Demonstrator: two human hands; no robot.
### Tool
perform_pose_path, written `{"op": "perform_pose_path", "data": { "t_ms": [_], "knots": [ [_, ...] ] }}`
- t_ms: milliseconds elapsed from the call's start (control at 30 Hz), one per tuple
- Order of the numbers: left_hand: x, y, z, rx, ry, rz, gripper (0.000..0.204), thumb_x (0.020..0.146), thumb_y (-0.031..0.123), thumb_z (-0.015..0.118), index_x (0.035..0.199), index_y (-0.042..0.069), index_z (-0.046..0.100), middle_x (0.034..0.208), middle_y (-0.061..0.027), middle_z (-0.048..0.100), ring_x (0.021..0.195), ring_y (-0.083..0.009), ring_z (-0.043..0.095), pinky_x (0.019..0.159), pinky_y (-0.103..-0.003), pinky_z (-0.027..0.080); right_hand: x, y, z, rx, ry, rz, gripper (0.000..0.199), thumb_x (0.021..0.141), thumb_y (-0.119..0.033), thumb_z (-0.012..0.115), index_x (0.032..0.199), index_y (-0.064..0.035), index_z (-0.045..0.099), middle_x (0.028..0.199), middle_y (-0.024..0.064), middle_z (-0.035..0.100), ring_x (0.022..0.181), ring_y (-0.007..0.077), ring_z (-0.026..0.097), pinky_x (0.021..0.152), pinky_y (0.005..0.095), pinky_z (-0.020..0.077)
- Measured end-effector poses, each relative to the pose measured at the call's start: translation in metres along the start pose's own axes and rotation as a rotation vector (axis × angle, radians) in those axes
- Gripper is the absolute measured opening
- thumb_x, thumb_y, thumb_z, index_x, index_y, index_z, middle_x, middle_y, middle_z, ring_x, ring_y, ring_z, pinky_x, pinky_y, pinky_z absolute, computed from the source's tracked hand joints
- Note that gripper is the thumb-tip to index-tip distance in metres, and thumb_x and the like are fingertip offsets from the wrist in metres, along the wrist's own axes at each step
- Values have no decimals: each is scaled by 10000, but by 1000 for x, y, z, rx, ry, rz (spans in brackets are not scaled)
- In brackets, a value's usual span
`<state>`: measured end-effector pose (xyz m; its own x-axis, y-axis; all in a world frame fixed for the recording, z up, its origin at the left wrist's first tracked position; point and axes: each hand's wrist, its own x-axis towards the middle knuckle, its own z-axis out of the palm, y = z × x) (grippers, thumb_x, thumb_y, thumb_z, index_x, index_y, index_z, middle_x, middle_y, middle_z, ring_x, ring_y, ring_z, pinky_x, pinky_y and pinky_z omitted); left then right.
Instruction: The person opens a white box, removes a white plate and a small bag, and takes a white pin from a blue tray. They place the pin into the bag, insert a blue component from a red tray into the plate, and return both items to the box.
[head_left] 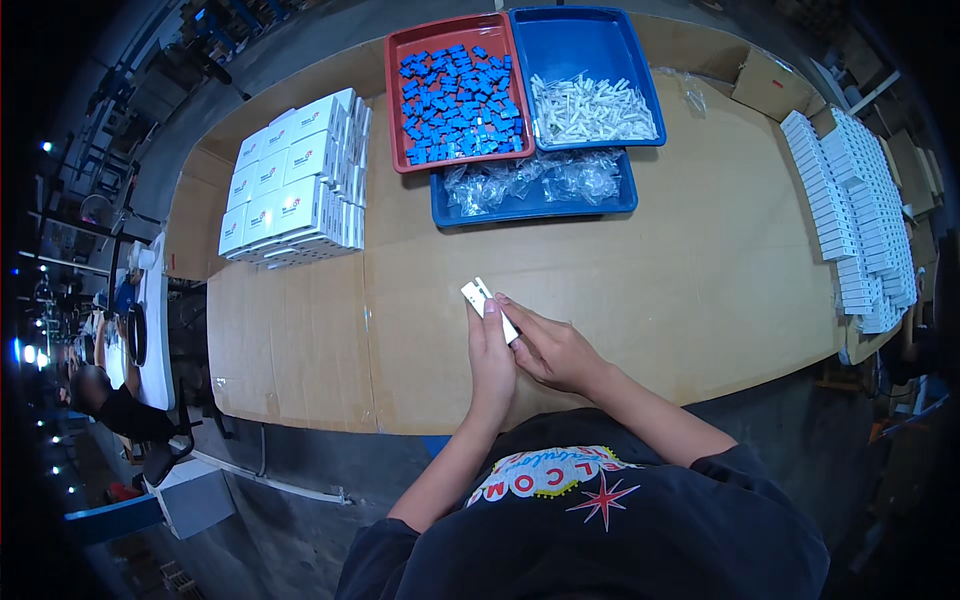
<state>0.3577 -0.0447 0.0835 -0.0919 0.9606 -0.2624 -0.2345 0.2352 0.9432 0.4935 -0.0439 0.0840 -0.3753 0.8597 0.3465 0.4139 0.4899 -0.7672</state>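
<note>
A slim white box (491, 312) with small dark marks near its far end is held above the table's near middle, tilted with that end up and to the left. My left hand (490, 355) is closed around its left side, the thumb lying on its face. My right hand (555, 352) grips the same box from the right, with its fingertips along the edge and near end. The fingers cover part of the box, so its full shape is hidden.
White boxes (285, 185) are stacked at the left, and more white boxes (850, 215) at the far right. At the back stand a red tray (400, 155) of blue parts, a blue tray (590, 25) of white sticklike pieces, and a lower blue tray (540, 215) of clear plastic bags. Cardboard (290, 340) covers the table.
</note>
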Motion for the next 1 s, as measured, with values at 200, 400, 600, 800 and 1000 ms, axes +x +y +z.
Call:
{"op": "perform_pose_path", "data": {
  "t_ms": [200, 400, 600, 800, 1000],
  "knots": [
    [-3, 7, 2, 77, -10, 62, 425, 1149, 298, 389, 1399, -37, 469, 1096, -101, 588, 1015, -161, 544, 927, -319, 451, -6, 2, 3, -36, -48, 74, 542, 988, -113, 554, 1491, 67, 464, 1362, 285, 633, 1072, 415, 718, 895, 458, 606],
    [3, -3, -8, 129, -21, 35, 452, 1148, 314, 384, 1399, -50, 480, 1101, -129, 600, 1029, -187, 553, 944, -332, 452, -5, 3, 2, -23, -36, -13, 548, 987, -103, 542, 1494, 72, 432, 1288, 304, 657, 942, 423, 736, 787, 476, 616],
    [3, 4, -2, 196, -28, 65, 597, 1142, 347, 412, 1560, -73, 338, 1158, -144, 615, 1078, -186, 569, 963, -314, 462, -11, 0, 8, 29, -59, 153, 580, 986, -108, 538, 1535, 16, 397, 1273, 303, 658, 894, 445, 724, 799, 493, 602],
    [4, 5, -8, 162, -65, -63, 684, 1132, 359, 457, 1616, -70, 236, 1179, -142, 619, 1050, -163, 584, 887, -277, 493, -3, -14, 2, 242, -125, 345, 611, 995, -102, 523, 1574, -8, 351, 1204, 329, 659, 884, 485, 699, 793, 524, 565],
    [8, 2, -11, 187, -74, -46, 645, 1133, 347, 458, 1605, -57, 284, 1167, -125, 620, 1043, -151, 577, 893, -275, 489, -4, -15, -2, 203, -170, 316, 589, 1016, -116, 518, 1561, 27, 345, 1158, 345, 667, 865, 509, 684, 794, 557, 541]
  ]
}}
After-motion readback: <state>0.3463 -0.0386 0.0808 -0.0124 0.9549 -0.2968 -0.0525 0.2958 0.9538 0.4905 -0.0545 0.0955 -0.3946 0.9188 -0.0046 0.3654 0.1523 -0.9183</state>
